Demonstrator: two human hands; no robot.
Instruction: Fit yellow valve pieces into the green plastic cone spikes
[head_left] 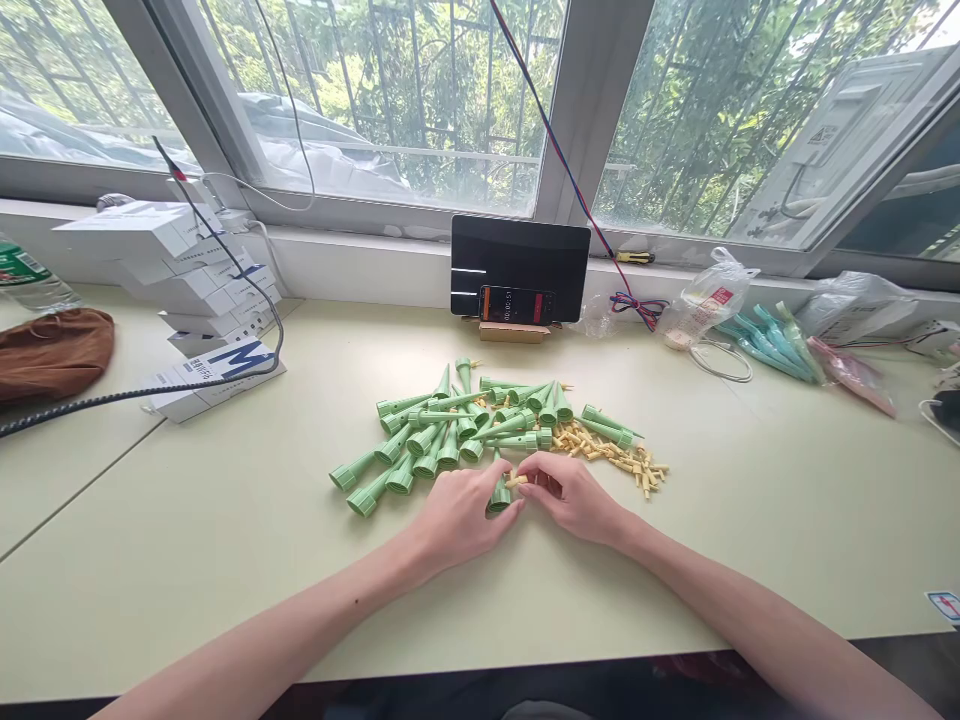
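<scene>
My left hand (466, 508) is closed around a green plastic plant watering spike (498, 494), its wide ribbed end toward me. Just right of it, my right hand (574, 492) pinches a small yellow valve piece (516, 481) against the side of the spike. How far the piece sits in the spike cannot be made out. Beyond both hands lies a heap of similar green spikes (425, 438), pointing various ways. A loose pile of small yellow valves (600, 447) spreads to the right of the heap, behind my right hand.
A phone showing a timer (517, 305) leans on a black tablet (517, 255) at the back. White boxes (217, 290) are stacked at left near a black cable (172, 386) and brown cloth (60, 350). Plastic bags (705, 300) and teal bagged items (772, 340) lie back right.
</scene>
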